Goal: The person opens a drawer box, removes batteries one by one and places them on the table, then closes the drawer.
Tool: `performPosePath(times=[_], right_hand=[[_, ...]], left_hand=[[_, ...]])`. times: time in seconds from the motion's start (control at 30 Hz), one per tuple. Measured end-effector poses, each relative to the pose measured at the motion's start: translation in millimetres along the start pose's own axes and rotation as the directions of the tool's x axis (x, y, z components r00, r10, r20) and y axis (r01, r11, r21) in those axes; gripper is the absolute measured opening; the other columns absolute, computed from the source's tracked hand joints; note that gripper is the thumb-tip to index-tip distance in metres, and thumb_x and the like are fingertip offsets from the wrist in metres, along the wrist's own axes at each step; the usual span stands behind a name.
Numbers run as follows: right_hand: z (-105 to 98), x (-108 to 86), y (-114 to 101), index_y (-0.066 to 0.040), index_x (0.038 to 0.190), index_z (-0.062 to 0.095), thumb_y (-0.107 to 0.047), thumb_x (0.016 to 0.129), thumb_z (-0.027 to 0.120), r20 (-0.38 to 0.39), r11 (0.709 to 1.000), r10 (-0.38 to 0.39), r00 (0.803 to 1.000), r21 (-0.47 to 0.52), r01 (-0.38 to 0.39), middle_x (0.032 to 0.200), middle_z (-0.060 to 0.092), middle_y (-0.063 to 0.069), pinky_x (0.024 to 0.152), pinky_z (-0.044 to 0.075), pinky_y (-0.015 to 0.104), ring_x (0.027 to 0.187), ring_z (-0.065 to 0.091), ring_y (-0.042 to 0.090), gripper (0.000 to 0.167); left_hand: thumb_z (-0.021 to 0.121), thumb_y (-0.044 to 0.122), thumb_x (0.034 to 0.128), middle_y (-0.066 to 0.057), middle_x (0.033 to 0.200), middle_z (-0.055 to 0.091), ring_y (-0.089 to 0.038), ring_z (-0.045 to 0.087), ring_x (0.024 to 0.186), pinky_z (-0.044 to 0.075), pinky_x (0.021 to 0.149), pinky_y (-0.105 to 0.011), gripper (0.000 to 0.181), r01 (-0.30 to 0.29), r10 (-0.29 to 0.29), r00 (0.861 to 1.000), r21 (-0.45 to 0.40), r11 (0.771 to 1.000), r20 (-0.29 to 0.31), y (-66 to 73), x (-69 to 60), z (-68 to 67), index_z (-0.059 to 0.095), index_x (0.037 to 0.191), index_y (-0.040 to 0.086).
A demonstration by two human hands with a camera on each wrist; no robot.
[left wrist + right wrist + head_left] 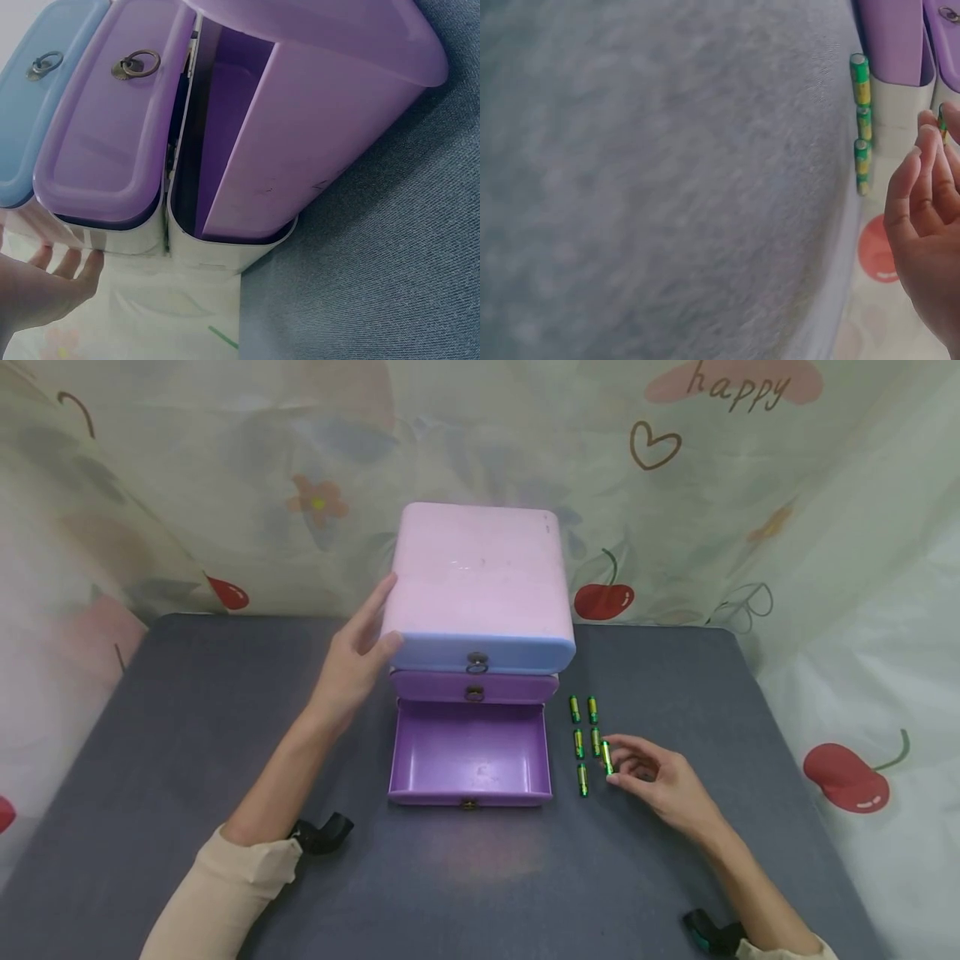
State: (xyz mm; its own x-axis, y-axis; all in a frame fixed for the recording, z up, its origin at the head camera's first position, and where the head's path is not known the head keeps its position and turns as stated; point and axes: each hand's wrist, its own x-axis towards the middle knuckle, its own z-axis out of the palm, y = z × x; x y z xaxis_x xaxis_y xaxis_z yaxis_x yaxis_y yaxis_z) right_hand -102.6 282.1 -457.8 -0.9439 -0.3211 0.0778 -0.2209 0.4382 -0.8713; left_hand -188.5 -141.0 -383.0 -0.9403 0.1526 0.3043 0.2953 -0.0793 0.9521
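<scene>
A small drawer cabinet [480, 577] has a pink top, a blue top drawer [435, 653] and a purple middle drawer [431, 687], both pushed in. Its purple bottom drawer [468, 797] is pulled out, with nothing inside. Against the cabinet's left side rests my left hand [348, 672], thumb by the front top corner; the left wrist view shows its fingers [90, 274] touching the side wall. My right hand [667, 785] pinches a green and yellow battery [607, 758] between thumb and fingertips, right of the drawer. Several like batteries [578, 743] stand or lie in two columns beside it.
A dark grey cloth-covered table [225, 735] lies under everything. Behind and around it hangs a pale curtain [487, 435] printed with cherries and flowers. Ring pulls hang on the drawer fronts. A black strap device [322, 835] sits on the left wrist, another [712, 933] on the right.
</scene>
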Motion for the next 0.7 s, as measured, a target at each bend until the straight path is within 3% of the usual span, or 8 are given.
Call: performPosePath(times=[0.27, 0.57, 0.7], right_hand=[[0, -3.7, 7, -0.001, 0.132, 0.06, -0.001, 0.086, 0.075, 0.024, 1.0, 0.003, 1.0, -0.007, -0.003, 0.1, 0.069, 0.01, 0.067, 0.054, 0.023, 0.078, 0.064, 0.015, 0.048], [1, -4.3, 8, 0.003, 0.129, 0.059, 0.002, 0.086, 0.074, 0.043, 0.997, 0.037, 0.998, -0.065, -0.034, 0.095, 0.069, 0.011, 0.065, 0.054, 0.025, 0.076, 0.064, 0.015, 0.046], [0, -4.0, 17, 0.002, 0.128, 0.06, -0.001, 0.086, 0.075, 0.074, 0.999, 0.032, 0.997, -0.023, -0.031, 0.094, 0.069, 0.01, 0.065, 0.054, 0.025, 0.075, 0.065, 0.015, 0.044]], left_hand=[[0.069, 0.031, 0.0948, 0.002, 0.162, 0.028, -0.017, 0.025, 0.148, 0.022, 0.119, -0.03, 0.068, 0.004, -0.004, 1.0, 0.002, 1.0, -0.007, 0.7, -0.4, 0.5, 0.037, 0.155, 0.023], [0.064, 0.018, 0.0977, 0.003, 0.162, 0.029, -0.015, 0.025, 0.148, 0.021, 0.12, -0.033, 0.063, 0.013, -0.012, 1.0, 0.024, 1.0, -0.016, 0.6, -0.6, 0.9, 0.036, 0.155, 0.023], [0.063, 0.016, 0.0975, 0.002, 0.162, 0.028, -0.017, 0.026, 0.148, 0.022, 0.12, -0.034, 0.063, 0.02, -0.02, 1.0, 0.021, 1.0, -0.017, 1.5, -0.7, 1.2, 0.037, 0.155, 0.024]])
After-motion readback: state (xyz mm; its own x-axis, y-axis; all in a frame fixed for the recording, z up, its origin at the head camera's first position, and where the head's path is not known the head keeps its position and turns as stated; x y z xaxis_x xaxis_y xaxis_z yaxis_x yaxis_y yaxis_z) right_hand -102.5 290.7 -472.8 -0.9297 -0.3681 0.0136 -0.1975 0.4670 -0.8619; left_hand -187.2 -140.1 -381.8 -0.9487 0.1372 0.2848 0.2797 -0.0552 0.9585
